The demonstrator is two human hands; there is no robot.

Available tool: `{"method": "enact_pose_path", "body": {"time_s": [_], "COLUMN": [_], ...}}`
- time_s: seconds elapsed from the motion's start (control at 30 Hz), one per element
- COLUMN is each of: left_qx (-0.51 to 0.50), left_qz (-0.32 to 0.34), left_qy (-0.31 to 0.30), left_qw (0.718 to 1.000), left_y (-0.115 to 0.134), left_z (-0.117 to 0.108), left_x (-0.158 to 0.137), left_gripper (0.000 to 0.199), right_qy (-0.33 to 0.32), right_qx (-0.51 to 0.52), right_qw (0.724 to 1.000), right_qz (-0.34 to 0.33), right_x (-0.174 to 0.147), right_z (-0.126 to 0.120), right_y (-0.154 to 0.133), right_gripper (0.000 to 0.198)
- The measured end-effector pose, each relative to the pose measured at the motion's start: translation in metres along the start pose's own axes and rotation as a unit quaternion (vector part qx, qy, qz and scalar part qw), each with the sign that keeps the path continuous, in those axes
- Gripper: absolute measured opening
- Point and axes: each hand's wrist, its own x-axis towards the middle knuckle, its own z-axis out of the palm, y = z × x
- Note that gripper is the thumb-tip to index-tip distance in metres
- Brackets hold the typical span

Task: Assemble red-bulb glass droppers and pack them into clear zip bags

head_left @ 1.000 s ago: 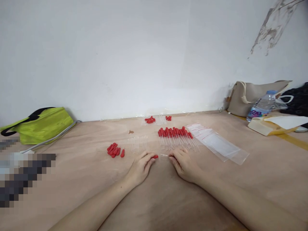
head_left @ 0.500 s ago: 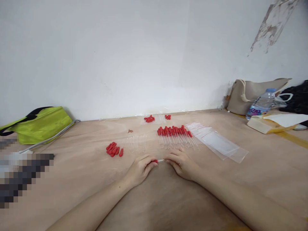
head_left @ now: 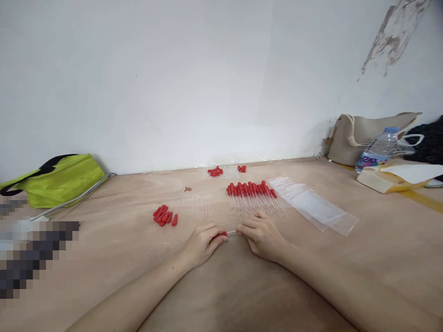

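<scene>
Between the fingertips of my left hand (head_left: pixel 204 240) is a red rubber dropper bulb (head_left: pixel 224 234); the fingers cover most of it. My right hand (head_left: pixel 259 234) pinches the far end of a clear dropper tube (head_left: pixel 231 232), whose other end meets the bulb's mouth. How deep the tube sits in the bulb I cannot tell. Just beyond my right hand lies a row of assembled droppers (head_left: pixel 251 191), red bulbs pointing away from me. Past my left hand are a pile of loose red bulbs (head_left: pixel 164 216) and a row of bare clear tubes (head_left: pixel 199 207).
Clear zip bags (head_left: pixel 314 207) lie at the right of the droppers. Near the wall sit more red bulbs (head_left: pixel 216 171) in clear plastic. A lime green bag (head_left: pixel 62 182) is far left; a water bottle (head_left: pixel 377 150) and a beige bag (head_left: pixel 367 131) stand far right.
My right hand's fingers have closed in more around the tube. A little more of the red bulb shows at my left fingertips. The things on the table stay put.
</scene>
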Motion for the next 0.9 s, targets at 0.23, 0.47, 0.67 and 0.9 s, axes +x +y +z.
{"method": "enact_pose_path", "body": {"time_s": [0.23,0.47,0.67,0.9], "left_qx": [-0.006,-0.011,-0.006,0.009], "left_qz": [0.018,0.032,-0.004,-0.084], "left_qy": [-0.01,-0.01,-0.008,0.04], "left_qw": [1.0,0.999,1.0,0.996], "left_y": [0.002,0.001,0.002,-0.001], "left_z": [-0.001,0.0,0.001,-0.001], "left_x": [-0.002,-0.003,0.001,0.0], "left_gripper": [0.02,0.019,0.018,0.025], "right_qy": [0.035,0.061,-0.002,-0.077], "right_qx": [0.013,0.027,-0.006,-0.071], "right_qw": [0.999,0.997,1.0,0.988], "right_qz": [-0.027,-0.031,0.008,0.111], "right_x": [0.001,0.003,0.007,0.011], "right_z": [0.006,0.012,0.01,-0.013], "right_y": [-0.008,-0.013,-0.015,-0.001], "right_gripper": [0.02,0.018,0.015,0.014]}}
